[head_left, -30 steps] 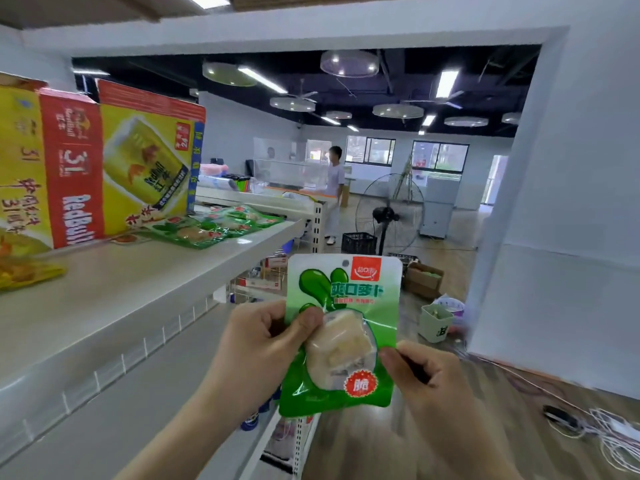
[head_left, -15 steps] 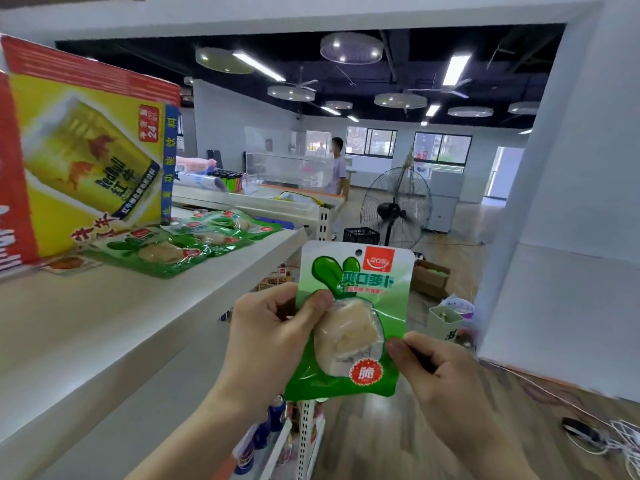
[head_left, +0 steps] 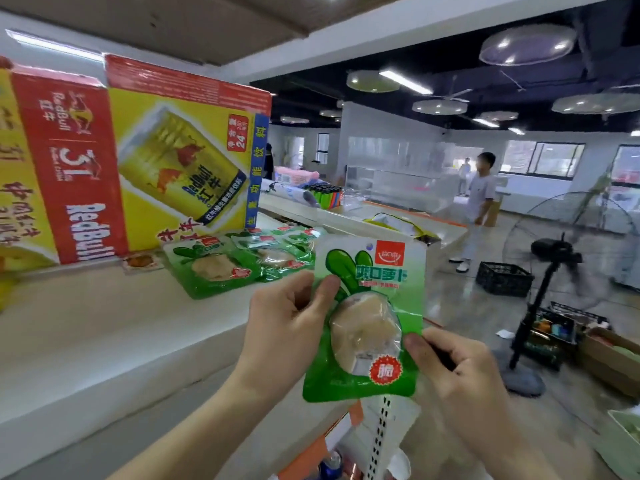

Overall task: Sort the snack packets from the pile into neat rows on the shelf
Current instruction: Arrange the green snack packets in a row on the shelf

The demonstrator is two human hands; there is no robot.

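Few green packets point(head_left: 239, 266) lie rowed on the shelf point(head_left: 104, 337) just up-left of the left grip point(head_left: 284, 336), while it and the right grip point(head_left: 465, 374) pinch the held packet point(head_left: 367, 306), not yet shelved.

"RedBull", "31" on red carton side point(head_left: 81, 188), "24" on yellow carton front point(head_left: 180, 157), "爽口萝卜" on packet point(head_left: 367, 317)

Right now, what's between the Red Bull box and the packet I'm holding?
A row of green packets lying on the shelf, in the head view.
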